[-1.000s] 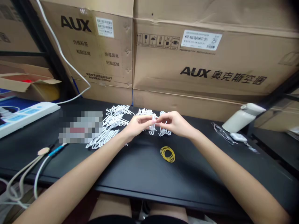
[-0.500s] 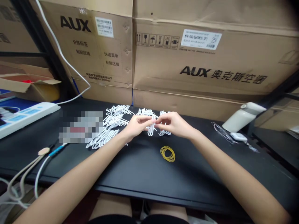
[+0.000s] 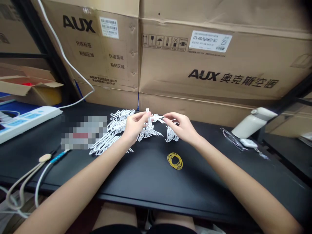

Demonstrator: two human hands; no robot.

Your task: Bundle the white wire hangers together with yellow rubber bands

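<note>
Several white wire hooks [image 3: 149, 119] stand upright in a bundle, pinched between the thumb and fingers of my left hand [image 3: 136, 126]. My right hand [image 3: 181, 125] is just to the right, its thumb and fingertips closed around the ends of white hooks from the back pile [image 3: 157, 117]; how many it grips I cannot make out. Below my left hand lies another pile of hooks [image 3: 146, 134]. A smaller cluster [image 3: 172, 134] rests under my right hand. More hooks lie in rows [image 3: 104, 144] on the left. Yellow rubber bands [image 3: 175, 161] lie nearer to me.
Large cardboard boxes [image 3: 209, 81] wall off the back of the black table [image 3: 151, 175]. At right are a white bottle [image 3: 253, 122], glasses [image 3: 231, 139] and a small white device [image 3: 248, 143]. A power strip [image 3: 31, 120], cables and a blurred-out object [image 3: 85, 131] occupy the left.
My hands, together at the bundle before, are now apart. The left has moved left and up with its bundle; the right now has its fingertips at the back pile.
</note>
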